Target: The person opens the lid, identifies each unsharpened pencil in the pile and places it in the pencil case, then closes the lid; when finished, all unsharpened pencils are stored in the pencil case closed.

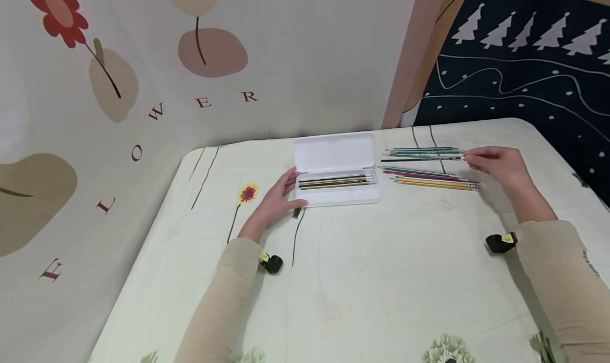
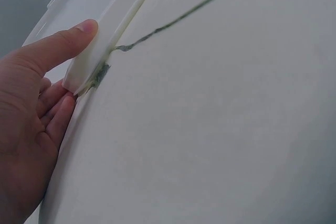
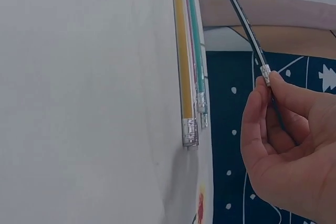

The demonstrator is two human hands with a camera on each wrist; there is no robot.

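Observation:
A white pencil case (image 1: 338, 197) lies with its lid (image 1: 335, 152) raised at the back. Several black-and-gold pencils (image 1: 336, 182) lie side by side in its tray. My left hand (image 1: 272, 203) holds the case by its left end, the thumb over the front rim and the other fingers along the side, as the left wrist view shows. My right hand (image 1: 498, 164) pinches a dark striped pencil (image 3: 244, 22) at its metal eraser end, between thumb and fingertips. In the right wrist view that pencil stands out apart from the others, pointing away from the hand.
Right of the case, loose pencils lie in rows: green ones (image 1: 424, 149) at the back, dark red and green ones (image 1: 421, 174) in the middle, yellow ones (image 1: 436, 183) in front. A floral cloth (image 1: 362, 278) covers the table. A printed curtain (image 1: 305, 50) hangs behind.

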